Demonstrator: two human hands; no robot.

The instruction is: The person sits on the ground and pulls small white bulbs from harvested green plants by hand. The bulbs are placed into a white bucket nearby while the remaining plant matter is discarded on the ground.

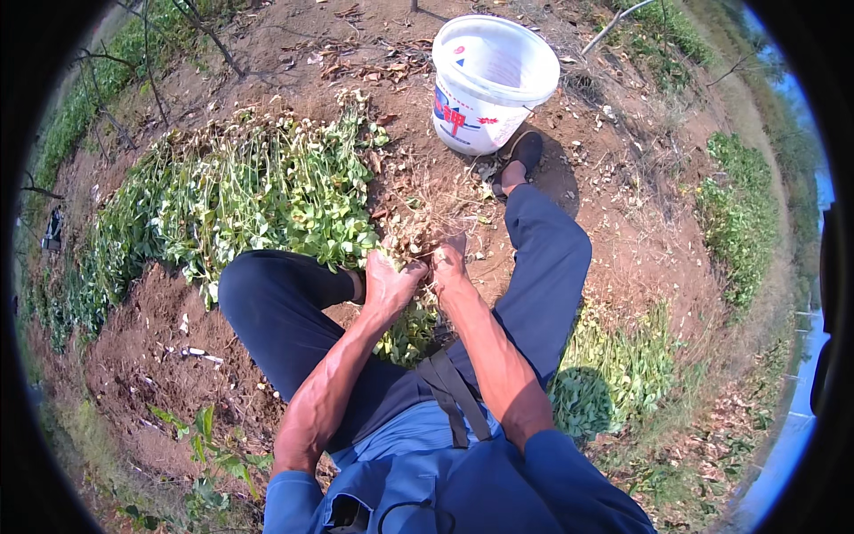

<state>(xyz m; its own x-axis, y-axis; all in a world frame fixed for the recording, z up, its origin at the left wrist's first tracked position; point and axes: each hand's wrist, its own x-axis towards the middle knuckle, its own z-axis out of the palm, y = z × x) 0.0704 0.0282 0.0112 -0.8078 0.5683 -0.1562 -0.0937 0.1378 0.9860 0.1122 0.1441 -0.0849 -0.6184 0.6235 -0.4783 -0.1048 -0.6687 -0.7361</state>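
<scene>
Between my knees, my left hand (390,282) grips a bunch of uprooted peanut plants (407,239), with the pale roots and pods pointing away from me. The leafy ends (408,334) hang below my wrists, towards my lap. Right beside it, my right hand (449,259) is closed at the root end of the same bunch; its fingertips are partly hidden. Beyond my right foot stands a white plastic bucket (490,120) bearing printed writing. Its visible inner wall is bare, and its bottom is hidden.
A wide row of pulled peanut plants (267,187) lies to the left, roots facing away. Stripped-looking green plants (614,380) lie by my right thigh. Thin bare branches (207,37) stand at the far left. Dry leaves (387,63) litter the brown soil (640,233).
</scene>
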